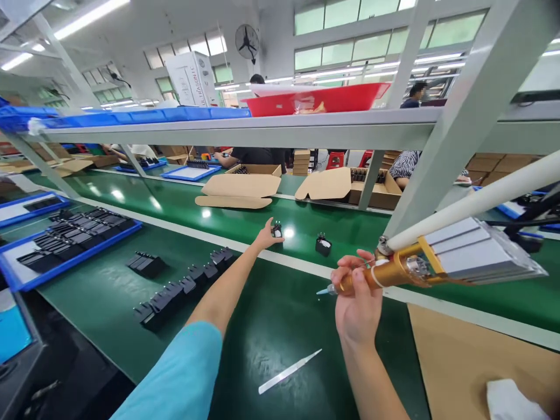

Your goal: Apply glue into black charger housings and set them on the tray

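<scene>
Item, my left hand (265, 236): reached out over the green conveyor belt (301, 217), thumb and forefinger curved about one black plug adapter (277, 231), prongs uppermost; whether the fingertips are clamped on it or only laid against it, I cannot tell. Item, my right hand (359, 300): fingers wrapped round the gold-barrelled dispenser (389, 273), its blue needle nozzle (324, 291) pointing leftward above the workbench (301, 318), well apart from the adapter at my left. Item, a second plug adapter (324, 245): on the belt, between the first and the dispenser, untouched. Item, a slanting row of adapters (175, 294): on the bench, left of my forearm. Item, one blue-rimmed tray (74, 269) of adapters, farther left. Item, a pale slender tool, tweezers by its look (289, 372): flat on the bench near me. Handling notes, by my judgement: the adapter is best taken by the sides of its body, prongs left clear; a light, square pinch should spare it tipping; the dispenser wants a steady wrist, nozzle held off bench and sleeve; and the left arm, when lifted, wants clearance over the row.
</scene>
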Motion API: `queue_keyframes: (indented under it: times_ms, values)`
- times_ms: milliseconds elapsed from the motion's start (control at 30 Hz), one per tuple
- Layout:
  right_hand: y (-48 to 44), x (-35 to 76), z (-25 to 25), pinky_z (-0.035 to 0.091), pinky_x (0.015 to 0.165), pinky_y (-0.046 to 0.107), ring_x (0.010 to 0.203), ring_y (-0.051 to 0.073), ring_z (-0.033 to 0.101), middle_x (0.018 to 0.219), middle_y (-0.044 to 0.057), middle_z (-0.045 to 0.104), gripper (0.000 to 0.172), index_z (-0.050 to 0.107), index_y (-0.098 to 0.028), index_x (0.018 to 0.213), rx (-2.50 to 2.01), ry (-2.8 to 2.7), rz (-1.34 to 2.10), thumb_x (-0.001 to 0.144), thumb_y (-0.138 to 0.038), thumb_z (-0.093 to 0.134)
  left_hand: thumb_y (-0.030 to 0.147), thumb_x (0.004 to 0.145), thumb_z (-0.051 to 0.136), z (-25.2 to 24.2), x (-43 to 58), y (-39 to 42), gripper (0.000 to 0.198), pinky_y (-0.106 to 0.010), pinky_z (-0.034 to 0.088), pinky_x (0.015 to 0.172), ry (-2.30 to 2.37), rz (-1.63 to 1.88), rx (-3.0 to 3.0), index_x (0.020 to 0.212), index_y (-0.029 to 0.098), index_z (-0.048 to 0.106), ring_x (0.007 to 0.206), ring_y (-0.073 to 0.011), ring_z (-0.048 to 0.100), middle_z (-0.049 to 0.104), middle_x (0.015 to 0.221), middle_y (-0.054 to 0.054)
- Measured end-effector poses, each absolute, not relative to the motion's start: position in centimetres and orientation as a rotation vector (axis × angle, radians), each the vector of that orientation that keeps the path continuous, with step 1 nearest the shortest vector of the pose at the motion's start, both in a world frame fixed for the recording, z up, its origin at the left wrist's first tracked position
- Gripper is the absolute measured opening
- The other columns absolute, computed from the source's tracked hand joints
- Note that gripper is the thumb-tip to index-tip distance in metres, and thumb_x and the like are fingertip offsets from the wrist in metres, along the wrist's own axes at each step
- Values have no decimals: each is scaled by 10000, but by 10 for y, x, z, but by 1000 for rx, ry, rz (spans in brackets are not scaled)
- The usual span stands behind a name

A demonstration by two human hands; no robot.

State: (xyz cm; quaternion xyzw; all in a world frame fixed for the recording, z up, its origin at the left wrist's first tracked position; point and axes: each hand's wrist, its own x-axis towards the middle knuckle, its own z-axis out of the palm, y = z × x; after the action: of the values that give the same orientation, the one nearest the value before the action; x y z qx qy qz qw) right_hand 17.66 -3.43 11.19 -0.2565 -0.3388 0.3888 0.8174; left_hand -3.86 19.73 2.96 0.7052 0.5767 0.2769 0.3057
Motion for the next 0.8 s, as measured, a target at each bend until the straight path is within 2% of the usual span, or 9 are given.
queue_keyframes:
  times_ms: [133,233,367,500,633,733,800]
  values:
    - [-35,176,113,431,581,258,572,89,523,839,-14,610,269,561,-258,1080,-540,-726,833,837,-341,640,392,591,867,18,-39,133,1082,-407,464,974,1294,620,1893,1483,223,280,1194,-290,573,543,1364,-181]
    - [-34,176,114,431,577,267,561,91,515,836,-17,606,259,554,-259,1072,-555,-735,827,833,-329,627,376,575,880,12,-38,82,990,-384,478,923,1108,478,1911,1428,267,390,1138,-272,590,579,1318,-121]
    - [-35,175,115,424,572,266,557,89,510,833,-20,605,253,552,-261,1068,-543,-762,819,834,-329,620,335,644,836,14,-37,51,897,-354,463,886,895,331,1973,1430,297,405,1142,-266,554,507,1396,-85]
    - [-36,174,115,419,567,264,564,90,514,841,-20,599,250,548,-268,1074,-555,-769,821,840,-333,609,276,680,792,18,-26,53,779,-355,454,898,843,349,1971,1385,265,461,1140,-265,549,531,1368,-77]
    - [-35,176,115,415,561,260,561,89,518,837,-21,596,263,549,-263,1074,-571,-758,804,833,-341,621,274,653,818,18,-10,66,889,-403,409,1013,751,390,2016,1441,255,407,1223,-277,512,489,1422,-97]
    - [-34,177,115,420,579,260,561,86,521,831,-21,600,263,554,-255,1070,-571,-736,792,831,-333,628,347,553,890,16,0,88,984,-404,459,961,804,374,1978,1425,284,439,1111,-260,588,584,1302,-83]
    - [-33,177,114,421,586,260,567,86,519,832,-20,603,261,552,-253,1071,-571,-725,802,834,-331,628,419,577,875,14,8,111,982,-439,457,967,1007,500,1930,1432,268,418,1132,-284,577,582,1285,-108]
